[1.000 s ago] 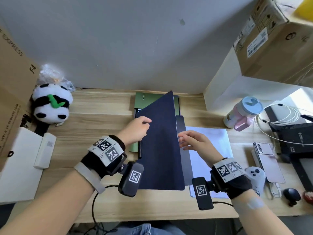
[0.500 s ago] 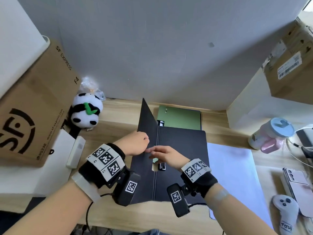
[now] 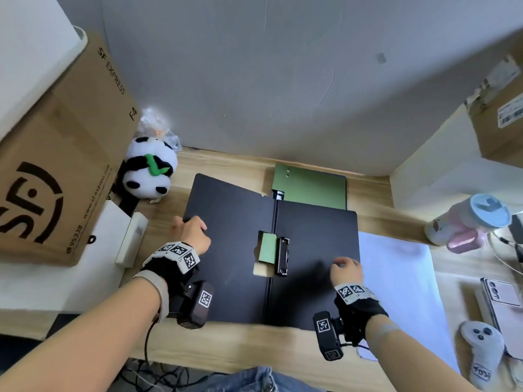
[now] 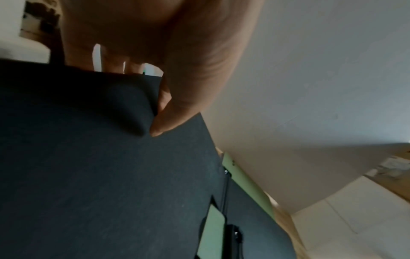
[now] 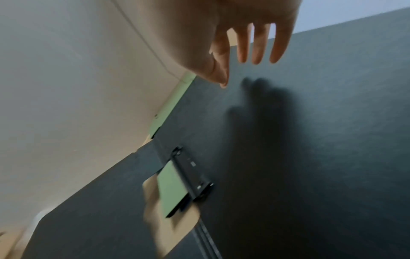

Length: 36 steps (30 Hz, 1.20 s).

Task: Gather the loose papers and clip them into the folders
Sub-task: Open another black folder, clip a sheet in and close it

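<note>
One black folder (image 3: pixel 311 250) lies open in the frame's centre, one metal clip (image 3: pixel 282 256) at its spine. One green folder (image 3: pixel 310 188) sits above it. The left hand (image 3: pixel 191 233) pinches the left cover's edge, thumb on top. The right hand (image 3: pixel 346 270) hovers, fingers loosely spread. One white sheet (image 3: pixel 396 278) lies at right.

home-office corner: wooden desk (image 3: pixel 232 346) against a plain wall, sf express shipping boxes (image 3: pixel 65 171), plush panda (image 3: pixel 150 168), phone (image 3: pixel 503 301), game controller (image 3: pixel 481 349), folders (image 3: pixel 311 188).
</note>
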Each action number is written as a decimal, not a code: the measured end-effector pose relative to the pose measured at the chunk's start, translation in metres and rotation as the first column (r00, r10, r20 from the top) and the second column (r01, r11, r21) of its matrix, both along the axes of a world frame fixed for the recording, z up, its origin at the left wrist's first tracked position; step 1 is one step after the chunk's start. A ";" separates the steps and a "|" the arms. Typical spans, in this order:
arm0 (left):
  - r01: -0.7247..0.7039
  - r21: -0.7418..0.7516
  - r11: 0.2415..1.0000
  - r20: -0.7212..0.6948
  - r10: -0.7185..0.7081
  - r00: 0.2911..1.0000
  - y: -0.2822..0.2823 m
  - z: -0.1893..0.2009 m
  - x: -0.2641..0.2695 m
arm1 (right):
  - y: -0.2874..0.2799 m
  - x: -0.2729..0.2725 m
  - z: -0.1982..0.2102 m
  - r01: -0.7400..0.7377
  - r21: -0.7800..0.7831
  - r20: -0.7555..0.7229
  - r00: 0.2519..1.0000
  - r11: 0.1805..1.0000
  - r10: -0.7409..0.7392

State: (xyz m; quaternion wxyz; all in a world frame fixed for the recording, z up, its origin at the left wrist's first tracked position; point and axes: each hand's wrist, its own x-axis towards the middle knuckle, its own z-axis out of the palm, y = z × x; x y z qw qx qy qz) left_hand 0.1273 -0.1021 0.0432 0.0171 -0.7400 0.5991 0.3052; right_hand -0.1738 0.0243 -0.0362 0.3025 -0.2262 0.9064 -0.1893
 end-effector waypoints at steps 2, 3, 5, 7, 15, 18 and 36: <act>-0.029 -0.007 1.000 0.016 0.030 0.999 0.000 -0.010 0.003 | 0.011 -0.011 -0.004 0.096 0.056 -0.045 0.995 0.994 -0.093; -0.037 -0.008 0.999 0.027 0.037 0.999 0.000 -0.014 0.004 | 0.016 -0.016 -0.004 0.127 0.069 -0.050 0.991 0.990 -0.123; -0.044 -0.003 0.999 0.039 0.044 0.998 -0.001 -0.022 0.006 | 0.023 -0.022 -0.007 0.147 0.092 -0.024 0.989 0.985 -0.145; -0.053 -0.009 0.999 0.043 0.054 0.998 -0.002 -0.027 0.007 | 0.026 -0.025 -0.009 0.151 0.094 0.045 0.987 0.984 -0.156; -0.079 -0.026 0.997 0.075 0.080 0.994 -0.014 -0.031 0.021 | 0.021 -0.019 -0.008 0.144 0.112 0.022 0.989 0.983 -0.147; -0.095 0.003 0.995 0.112 0.094 0.989 -0.018 -0.031 0.025 | 0.024 -0.020 -0.010 0.042 0.136 0.083 0.995 0.990 -0.054; 0.375 0.096 0.922 0.000 -0.377 0.926 0.051 -0.040 -0.157 | 0.061 -0.060 -0.003 -0.040 0.000 0.448 0.893 0.999 0.036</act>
